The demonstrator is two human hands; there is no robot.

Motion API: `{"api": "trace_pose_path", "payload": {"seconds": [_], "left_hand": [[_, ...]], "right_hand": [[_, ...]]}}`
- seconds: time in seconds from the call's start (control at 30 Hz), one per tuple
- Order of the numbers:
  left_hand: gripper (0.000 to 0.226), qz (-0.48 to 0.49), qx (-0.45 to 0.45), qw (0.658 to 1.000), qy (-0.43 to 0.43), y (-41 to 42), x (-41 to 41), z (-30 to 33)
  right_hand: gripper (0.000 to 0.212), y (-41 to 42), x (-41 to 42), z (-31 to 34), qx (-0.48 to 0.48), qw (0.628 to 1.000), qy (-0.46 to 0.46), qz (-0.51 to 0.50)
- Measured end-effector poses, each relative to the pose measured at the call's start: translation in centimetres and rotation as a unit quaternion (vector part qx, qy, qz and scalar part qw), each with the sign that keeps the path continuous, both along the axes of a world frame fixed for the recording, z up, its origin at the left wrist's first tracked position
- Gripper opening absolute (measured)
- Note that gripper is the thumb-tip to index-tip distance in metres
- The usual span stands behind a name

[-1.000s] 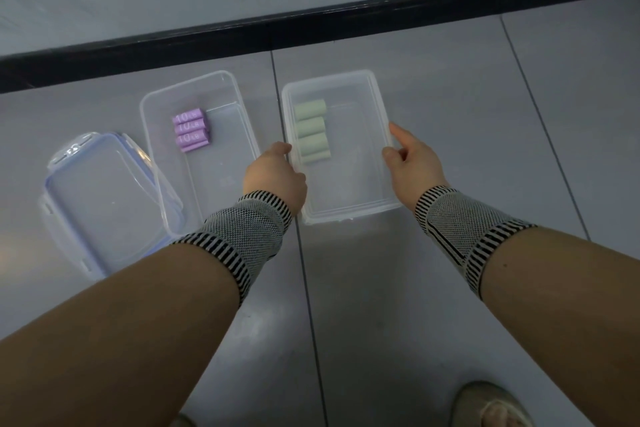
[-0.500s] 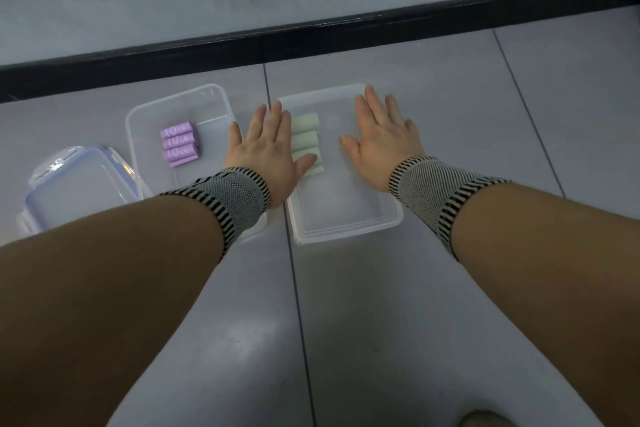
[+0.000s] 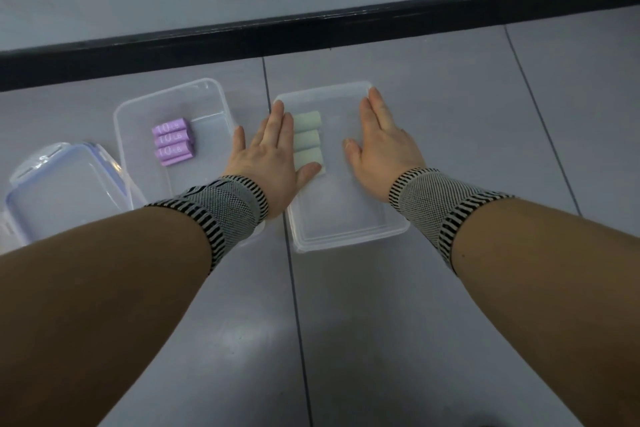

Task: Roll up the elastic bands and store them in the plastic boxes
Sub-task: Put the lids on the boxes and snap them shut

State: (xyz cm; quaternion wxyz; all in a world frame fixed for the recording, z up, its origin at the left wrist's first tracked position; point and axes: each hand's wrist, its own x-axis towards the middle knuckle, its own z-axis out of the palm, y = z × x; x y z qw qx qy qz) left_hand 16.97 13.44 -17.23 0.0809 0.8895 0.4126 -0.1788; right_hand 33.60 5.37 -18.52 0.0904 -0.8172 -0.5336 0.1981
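Both hands are held flat, palms down, fingers straight and together, nothing grasped in either. The left hand (image 3: 268, 152) is laid over the left edge of a clear plastic box (image 3: 349, 232), and its thumb is extended rightward over the nearest of the green rolled elastic bands (image 3: 307, 140). These green rolls are stacked in a column inside that box, just right of the left hand's fingers. The right hand (image 3: 381, 146) is spread over the right part of the same box, its fingertips reaching the far right corner, its thumb pointed left toward the green rolls but apart from them. Whether the palms press on the box or hover above it cannot be told.

To the left of the left hand a second clear plastic box (image 3: 173, 97) is seen, and in it four purple rolled elastic bands (image 3: 172, 142) marked "10 LB" are packed side by side. Further left, stacked clear lids with clip edges (image 3: 65, 187) are lying on the floor. Striped knit wristbands (image 3: 225, 208) are worn on both wrists. Everything rests on grey floor tiles (image 3: 433, 80), bounded beyond the hands by a black baseboard (image 3: 311, 31).
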Motion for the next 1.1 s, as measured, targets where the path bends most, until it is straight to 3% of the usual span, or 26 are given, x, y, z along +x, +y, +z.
{"api": "trace_pose_path", "payload": {"seconds": [0.2, 0.3, 0.47, 0.6, 0.7, 1.1], "left_hand": [[0.082, 0.0, 0.004, 0.999, 0.038, -0.1, 0.4, 0.7], [0.082, -0.004, 0.029, 1.0, 0.011, -1.4, -0.1, 1.6], [0.088, -0.085, 0.004, 0.996, 0.028, -6.5, -3.0, 2.7], [0.084, -0.098, -0.001, 0.993, 0.064, -8.1, -3.5, 2.1], [0.083, -0.102, -0.002, 0.991, 0.082, -7.3, -2.9, 2.2], [0.082, -0.091, -0.018, 0.989, 0.115, -0.4, 0.8, 2.8]], "right_hand": [[0.066, -0.1, -0.2, -0.1, -0.025, 0.998, -0.054, 0.0], [0.071, -0.7, -0.4, 1.0, -0.035, 0.998, -0.061, 0.007], [0.09, -6.4, -1.8, 2.7, -0.032, 0.985, -0.1, 0.137], [0.076, -10.2, -2.6, 1.2, -0.076, 0.971, -0.119, 0.195], [0.066, -9.5, -2.1, 0.6, -0.066, 0.971, -0.111, 0.2], [0.072, -2.3, 0.8, 1.5, -0.079, 0.972, -0.092, 0.202]]}}
